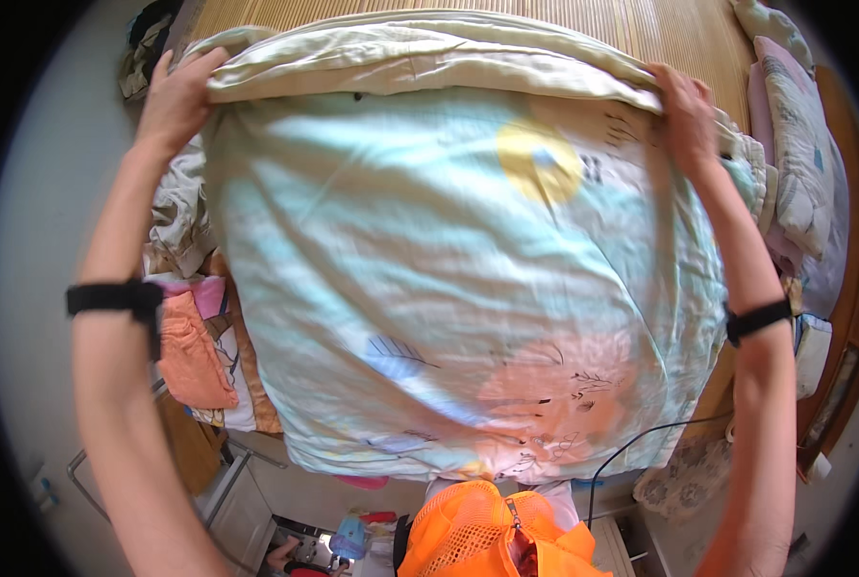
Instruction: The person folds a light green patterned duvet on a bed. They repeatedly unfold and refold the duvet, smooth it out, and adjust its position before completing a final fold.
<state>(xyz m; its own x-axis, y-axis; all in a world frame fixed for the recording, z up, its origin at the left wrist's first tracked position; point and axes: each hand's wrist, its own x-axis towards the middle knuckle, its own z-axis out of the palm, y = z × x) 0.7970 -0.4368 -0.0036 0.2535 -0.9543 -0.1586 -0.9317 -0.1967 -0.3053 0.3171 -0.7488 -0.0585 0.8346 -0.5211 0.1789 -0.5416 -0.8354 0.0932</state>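
A thin quilt (pixel 429 250) printed in pale mint, with a yellow flower, blue leaves and a coral patch, spreads out in front of me. Its far edge is turned back, so a rolled band of the cream underside (pixel 429 62) shows. My left hand (pixel 181 94) is closed on the band's left end. At the right end my right hand (pixel 687 113) grips the same edge, its fingertips partly hidden by cloth. Both arms reach far forward, and the near edge of the quilt hangs by my orange mesh vest (pixel 497 534).
Under the quilt lies a slatted bamboo mat (pixel 641 29). Folded orange cloth (pixel 194 351) and crumpled grey-beige fabric (pixel 179 216) sit along the left side. Pillows (pixel 802 163) line the right by a wooden headboard (pixel 847 288). A thin black cable (pixel 631 442) crosses the near right.
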